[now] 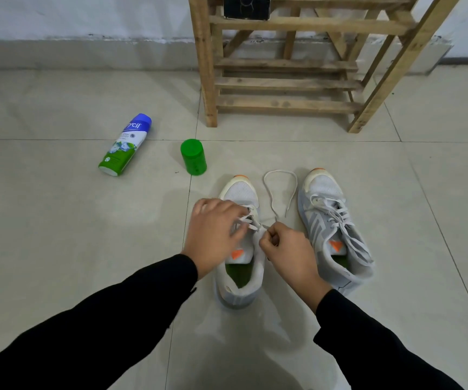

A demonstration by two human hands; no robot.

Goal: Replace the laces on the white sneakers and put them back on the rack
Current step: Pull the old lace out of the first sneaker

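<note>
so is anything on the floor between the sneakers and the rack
Nothing visible does. The tiles between the sneakers and the rack are bare; the green cap and the spray bottle sit off to the left. The loose lace, pinched by the right hand, loops between the two shoes.

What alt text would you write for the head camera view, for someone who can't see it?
A person's left hand and right hand pinch a white lace on the left white sneaker on a tiled floor. The laced right sneaker stands beside it, a wooden shoe rack behind.
</note>
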